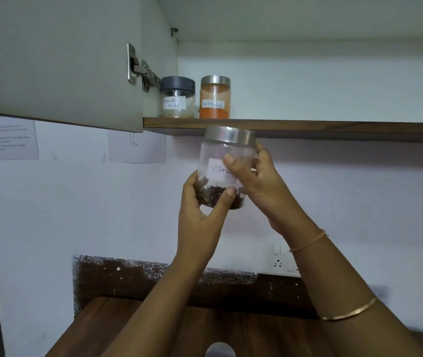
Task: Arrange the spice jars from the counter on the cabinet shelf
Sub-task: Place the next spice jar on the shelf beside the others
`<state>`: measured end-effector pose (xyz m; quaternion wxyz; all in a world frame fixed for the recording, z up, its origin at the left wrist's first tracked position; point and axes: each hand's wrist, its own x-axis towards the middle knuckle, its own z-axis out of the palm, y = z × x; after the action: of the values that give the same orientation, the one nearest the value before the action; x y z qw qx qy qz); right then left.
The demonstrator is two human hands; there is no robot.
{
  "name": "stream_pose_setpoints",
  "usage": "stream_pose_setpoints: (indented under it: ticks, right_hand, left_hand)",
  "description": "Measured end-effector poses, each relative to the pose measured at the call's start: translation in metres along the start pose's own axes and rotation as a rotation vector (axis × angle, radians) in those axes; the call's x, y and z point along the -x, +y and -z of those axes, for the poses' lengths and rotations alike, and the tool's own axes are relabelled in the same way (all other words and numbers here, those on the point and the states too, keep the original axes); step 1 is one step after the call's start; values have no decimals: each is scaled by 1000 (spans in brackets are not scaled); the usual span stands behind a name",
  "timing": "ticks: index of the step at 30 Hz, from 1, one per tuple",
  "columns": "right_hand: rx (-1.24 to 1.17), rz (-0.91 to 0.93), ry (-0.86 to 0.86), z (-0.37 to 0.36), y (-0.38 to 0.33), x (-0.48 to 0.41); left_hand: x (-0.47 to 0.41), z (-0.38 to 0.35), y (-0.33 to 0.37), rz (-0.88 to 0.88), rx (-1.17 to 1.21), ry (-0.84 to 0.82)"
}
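Observation:
A clear cloves jar (224, 155) with a steel lid and a white label is held up just below the front edge of the cabinet shelf (308, 126). My left hand (200, 207) grips its base, where dark cloves lie. My right hand (256, 181) wraps its right side, thumb over the label. On the shelf's left end stand a coriander powder jar (177, 97) with a grey lid and, to its right, a red chilli powder jar (215, 97) with a steel lid.
The open cabinet door (58, 60) hangs at the left with its hinge (141, 69) beside the jars. The shelf runs on to the right of the chilli jar. Below lie the wooden counter (107, 323), a steel lid (219, 350) and a wall socket (278, 261).

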<state>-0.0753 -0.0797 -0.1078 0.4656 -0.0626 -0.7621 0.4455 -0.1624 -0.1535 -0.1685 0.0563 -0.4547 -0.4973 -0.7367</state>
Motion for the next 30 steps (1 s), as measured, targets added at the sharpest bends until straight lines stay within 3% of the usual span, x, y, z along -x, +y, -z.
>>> stream_pose_setpoints:
  ticks: [7,11,16,22,25,30]
  right_hand:
    - [61,130,105,9,-26,-22]
    - [129,180,195,26,-49,-51]
    - [240,206,288,48,-64,-89]
    - [336,147,295,69,-57,-123]
    - [372,96,269,76,-50,-136]
    - [444,-70,199,84,-45,-159]
  left_hand:
    - [-40,-22,23,-141,-41,13]
    - [-69,-31,39,-281,-149,-27]
    - [-101,-40,39,-425,-290,38]
    - [-134,-33,14,-538,-826,22]
    - [-141,-32,6,-634,-897,68]
    - [-151,-45,-1,-648,-913,254]
